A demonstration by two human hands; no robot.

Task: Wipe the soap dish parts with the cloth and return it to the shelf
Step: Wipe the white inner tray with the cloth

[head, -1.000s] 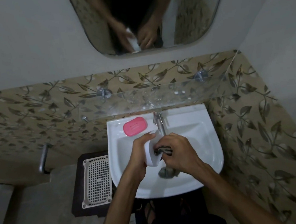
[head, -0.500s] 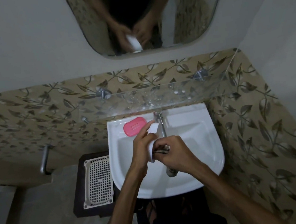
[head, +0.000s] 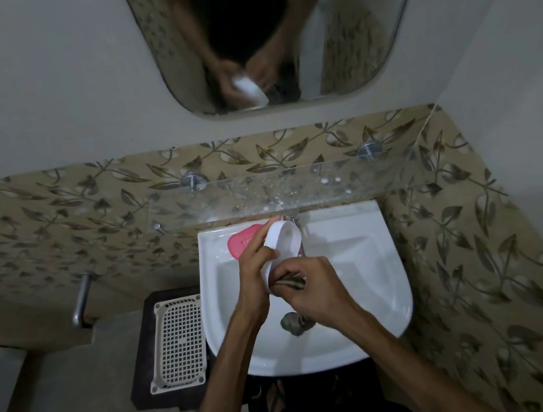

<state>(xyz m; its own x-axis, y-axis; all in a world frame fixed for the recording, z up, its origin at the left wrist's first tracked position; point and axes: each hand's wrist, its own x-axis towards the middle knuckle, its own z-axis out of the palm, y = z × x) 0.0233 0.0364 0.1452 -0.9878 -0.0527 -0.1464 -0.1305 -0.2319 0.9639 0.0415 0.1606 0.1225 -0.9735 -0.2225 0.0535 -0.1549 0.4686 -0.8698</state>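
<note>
Over the basin (head: 357,263), my left hand (head: 255,277) grips the white soap dish tray (head: 280,246), its long axis running from 7 toward 1 o'clock. My right hand (head: 312,287), at its 5 o'clock end, pinches the cloth (head: 290,282) against it, the glass shelf (head: 295,188) waiting at 12.

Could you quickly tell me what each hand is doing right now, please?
Left hand: grips the white soap dish over the sink.
Right hand: grips the cloth, pressed against the dish.
</note>
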